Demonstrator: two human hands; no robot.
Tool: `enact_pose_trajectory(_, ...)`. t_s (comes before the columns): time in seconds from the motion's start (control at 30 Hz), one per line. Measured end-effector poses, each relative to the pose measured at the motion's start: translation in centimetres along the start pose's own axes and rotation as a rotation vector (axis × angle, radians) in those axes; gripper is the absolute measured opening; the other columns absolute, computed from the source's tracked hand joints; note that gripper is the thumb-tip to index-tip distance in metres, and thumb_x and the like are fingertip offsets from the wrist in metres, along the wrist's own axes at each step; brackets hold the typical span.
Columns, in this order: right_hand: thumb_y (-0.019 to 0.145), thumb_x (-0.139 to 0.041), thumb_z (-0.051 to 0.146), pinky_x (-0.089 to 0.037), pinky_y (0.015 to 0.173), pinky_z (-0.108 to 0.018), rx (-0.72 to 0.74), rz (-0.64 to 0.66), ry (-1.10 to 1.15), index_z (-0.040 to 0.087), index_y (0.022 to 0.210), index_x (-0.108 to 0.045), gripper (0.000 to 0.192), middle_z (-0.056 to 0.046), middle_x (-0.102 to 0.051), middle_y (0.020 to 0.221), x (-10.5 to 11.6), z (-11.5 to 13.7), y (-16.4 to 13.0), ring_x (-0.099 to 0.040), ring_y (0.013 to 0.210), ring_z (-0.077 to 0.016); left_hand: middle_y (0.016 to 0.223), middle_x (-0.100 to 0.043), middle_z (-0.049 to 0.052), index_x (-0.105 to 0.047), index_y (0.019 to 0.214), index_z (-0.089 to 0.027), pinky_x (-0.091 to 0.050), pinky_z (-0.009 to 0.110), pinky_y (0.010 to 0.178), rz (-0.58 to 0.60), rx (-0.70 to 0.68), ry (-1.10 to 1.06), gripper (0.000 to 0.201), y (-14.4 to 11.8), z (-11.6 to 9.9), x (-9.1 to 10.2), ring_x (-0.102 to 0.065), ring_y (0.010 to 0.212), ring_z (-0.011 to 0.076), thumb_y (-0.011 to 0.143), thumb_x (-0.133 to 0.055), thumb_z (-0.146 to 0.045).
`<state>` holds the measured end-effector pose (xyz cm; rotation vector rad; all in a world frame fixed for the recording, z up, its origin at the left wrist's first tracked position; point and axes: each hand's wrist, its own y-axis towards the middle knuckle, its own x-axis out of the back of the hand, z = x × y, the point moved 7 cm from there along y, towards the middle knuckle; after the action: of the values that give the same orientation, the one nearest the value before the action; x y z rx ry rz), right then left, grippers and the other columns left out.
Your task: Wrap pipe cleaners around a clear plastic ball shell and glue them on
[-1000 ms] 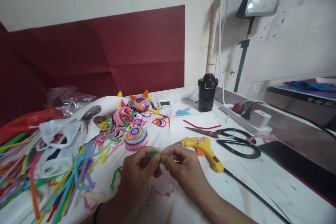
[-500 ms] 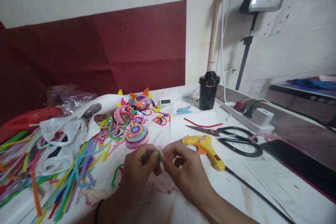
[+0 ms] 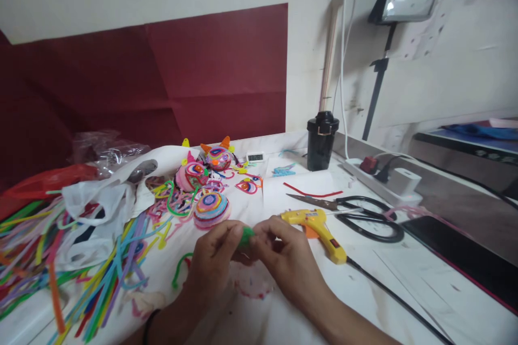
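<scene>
Between my fingertips is a small green fuzzy piece [image 3: 246, 236], which looks like coiled pipe cleaner. My left hand [image 3: 216, 256] pinches its left side with thumb and fingers. On the other side my right hand [image 3: 285, 259] grips its right edge, fingers curled. Just beyond stands a ball wrapped in striped pipe cleaner [image 3: 211, 209]. A yellow glue gun [image 3: 313, 221] lies right of my right hand, with large black-handled scissors [image 3: 364, 215] behind it. A bent green pipe cleaner [image 3: 178, 269] rests left of my left wrist. Below my hands is a round pinkish patch [image 3: 254, 283].
Loose colourful pipe cleaners [image 3: 117, 275] and a white plastic bag [image 3: 91, 221] fill the left side. Decorated horned balls [image 3: 218, 156] sit at the back. A black lidded cup [image 3: 321, 143], a power strip [image 3: 384, 183] and a dark phone-like slab [image 3: 461, 259] are on the right.
The green piece has turned and shows more of its surface between the fingertips. Both hands have shifted only slightly; the things on the table stay put.
</scene>
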<state>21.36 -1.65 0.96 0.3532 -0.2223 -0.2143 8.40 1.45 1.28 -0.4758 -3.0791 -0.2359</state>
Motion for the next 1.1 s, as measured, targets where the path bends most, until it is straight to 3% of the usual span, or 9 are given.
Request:
enact_pose_trajectory(0.17, 0.083, -0.06, 0.022, -0.038, 0.055, -0.024, 0.078, -0.035, -0.03, 0.018, 0.07, -0.062, 0.014, 0.001, -0.056, 0.065, 0.5, 0.3, 0.2, -0.051, 0.059, -0.013, 0.066, -0.07, 0.004, -0.064, 0.08, -0.014, -0.056, 0.025, 0.055, 0.072, 0.119, -0.129, 0.032, 0.0, 0.4, -0.6, -0.067, 0.058, 0.0161, 0.074, -0.07, -0.045)
enact_pose_trajectory(0.27, 0.081, -0.062, 0.023, -0.038, 0.056, -0.025, 0.074, -0.044, -0.012, 0.019, 0.072, -0.067, 0.011, 0.001, -0.06, 0.066, 0.7, 0.4, 0.2, -0.053, 0.06, -0.0133, 0.068, -0.071, 0.004, -0.066, 0.083, -0.014, -0.055, 0.023, 0.057, 0.067, 0.122, -0.148, 0.028, 0.1, 0.3, -0.4, -0.068, 0.062, 0.0159, 0.074, -0.071, -0.04)
enact_pose_trajectory(0.4, 0.073, -0.067, 0.028, -0.041, 0.053, -0.024, -0.089, -0.058, 0.213, 0.018, 0.085, -0.068, 0.016, -0.001, -0.066, 0.071, 0.9, -0.4, 0.5, -0.056, 0.06, -0.0137, 0.07, -0.073, 0.004, -0.066, 0.091, -0.016, -0.058, 0.028, 0.064, -0.071, -0.031, 0.001, 0.027, 0.2, -0.6, 1.0, -0.07, 0.067, 0.0188, 0.074, -0.07, -0.037)
enact_pose_trajectory(0.57, 0.065, -0.07, 0.035, -0.035, 0.046, -0.022, -0.228, -0.099, 0.373, 0.016, 0.085, -0.062, 0.028, 0.0, -0.063, 0.066, 1.2, -0.7, 0.7, -0.051, 0.053, -0.0117, 0.096, -0.076, 0.006, -0.068, 0.1, -0.021, -0.058, 0.035, 0.081, -0.279, -0.357, 0.399, 0.032, -0.7, -2.5, 2.5, -0.072, 0.085, 0.024, 0.071, -0.073, -0.034)
enact_pose_trajectory(0.7, 0.069, -0.067, 0.043, -0.031, 0.045, -0.022, -0.222, -0.093, 0.322, 0.017, 0.07, -0.059, 0.028, 0.002, -0.055, 0.053, 1.4, -0.4, 0.7, -0.044, 0.048, -0.0103, 0.1, -0.076, 0.004, -0.069, 0.103, -0.024, -0.056, 0.032, 0.083, -0.288, -0.502, 0.556, 0.031, -1.1, -3.0, 2.6, -0.072, 0.086, 0.0223, 0.073, -0.073, -0.031)
enact_pose_trajectory(0.8, 0.067, -0.069, 0.04, -0.031, 0.045, -0.022, -0.213, -0.098, 0.299, 0.017, 0.067, -0.058, 0.026, 0.003, -0.053, 0.055, 1.5, -0.4, 0.6, -0.042, 0.048, -0.0098, 0.097, -0.077, 0.002, -0.069, 0.104, -0.025, -0.056, 0.029, 0.08, -0.271, -0.552, 0.623, 0.03, -1.0, -3.0, 2.5, -0.073, 0.083, 0.0206, 0.075, -0.073, -0.03)
enact_pose_trajectory(1.0, 0.073, -0.067, 0.037, -0.04, 0.054, -0.026, -0.119, -0.042, 0.25, 0.018, 0.084, -0.068, 0.022, -0.001, -0.062, 0.071, 1.1, -0.1, 0.5, -0.052, 0.061, -0.0142, 0.094, -0.077, 0.002, -0.071, 0.1, -0.026, -0.058, 0.028, 0.074, -0.182, -0.534, 0.658, 0.023, -0.9, -2.5, 1.9, -0.074, 0.078, 0.0205, 0.077, -0.071, -0.029)
enact_pose_trajectory(1.1, 0.076, -0.066, 0.032, -0.041, 0.058, -0.026, -0.02, -0.022, 0.175, 0.018, 0.082, -0.071, 0.016, -0.001, -0.062, 0.074, 1.1, 0.4, 0.6, -0.053, 0.064, -0.0142, 0.089, -0.078, 0.002, -0.072, 0.097, -0.026, -0.059, 0.026, 0.071, -0.15, -0.506, 0.637, 0.02, -0.8, -2.4, 1.4, -0.074, 0.075, 0.0196, 0.077, -0.07, -0.028)
